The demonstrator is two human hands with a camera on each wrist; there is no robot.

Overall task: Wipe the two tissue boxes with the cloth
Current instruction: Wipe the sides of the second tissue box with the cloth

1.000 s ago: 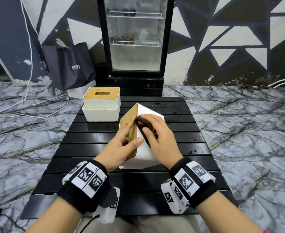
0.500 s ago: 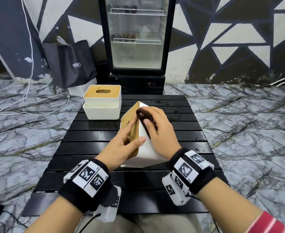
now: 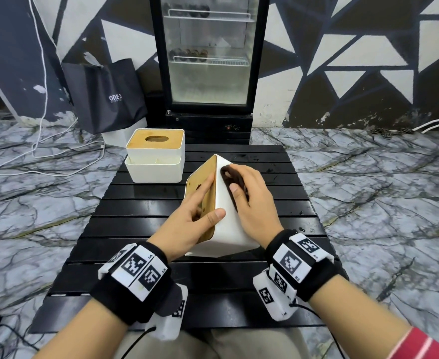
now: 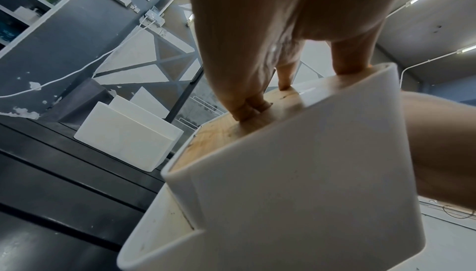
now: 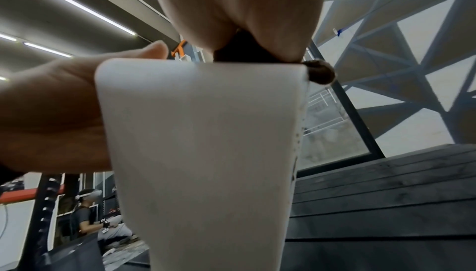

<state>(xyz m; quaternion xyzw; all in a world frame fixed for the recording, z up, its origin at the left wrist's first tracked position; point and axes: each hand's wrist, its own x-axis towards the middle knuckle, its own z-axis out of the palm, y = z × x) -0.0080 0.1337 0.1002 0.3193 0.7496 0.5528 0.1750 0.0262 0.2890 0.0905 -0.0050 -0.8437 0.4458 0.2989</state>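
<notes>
A white tissue box with a wooden lid stands tipped on its side on the black slatted table, lid facing left. My left hand grips it, fingers on the wooden lid and in its slot, thumb over the near edge. My right hand presses a dark brown cloth against the box's upper white face. The cloth peeks out at the box's top corner. A second white tissue box with a wooden lid sits upright at the table's far left, also in the left wrist view.
A glass-door fridge stands behind the table, with a black shopping bag to its left. White cables trail over the marble floor. A seated person shows far off in the right wrist view.
My right hand and the cloth have shifted slightly up along the box's white face. The left hand keeps the same grip on the tipped box.
</notes>
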